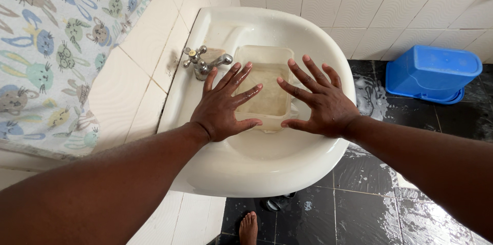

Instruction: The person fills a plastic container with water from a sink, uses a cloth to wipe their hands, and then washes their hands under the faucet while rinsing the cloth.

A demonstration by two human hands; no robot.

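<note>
Both hands spread, seemingly above tub.

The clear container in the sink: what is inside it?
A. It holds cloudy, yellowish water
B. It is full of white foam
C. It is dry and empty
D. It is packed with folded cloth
A: the clear container in the sink holds cloudy, yellowish water, with the left hand and right hand spread over it.
</note>
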